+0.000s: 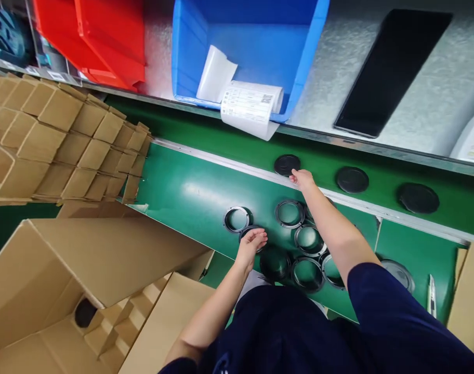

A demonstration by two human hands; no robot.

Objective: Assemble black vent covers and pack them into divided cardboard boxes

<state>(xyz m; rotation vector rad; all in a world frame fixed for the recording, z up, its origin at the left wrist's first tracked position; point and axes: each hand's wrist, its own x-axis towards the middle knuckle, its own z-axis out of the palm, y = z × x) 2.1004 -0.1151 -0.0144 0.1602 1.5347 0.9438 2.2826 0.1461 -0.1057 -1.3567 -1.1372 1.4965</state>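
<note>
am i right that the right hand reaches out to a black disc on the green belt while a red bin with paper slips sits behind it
Not quite: the head view shows the bin with the paper slips is blue, not red. The right hand does reach the black disc on the green belt.

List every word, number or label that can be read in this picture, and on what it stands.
No text can be read.
White paper sheet over the blue bin's rim: printed lines and a square code, too small to read.
White object at the right edge: print, blurred.
Shelf-edge tags under the red bins: blurred.
</note>
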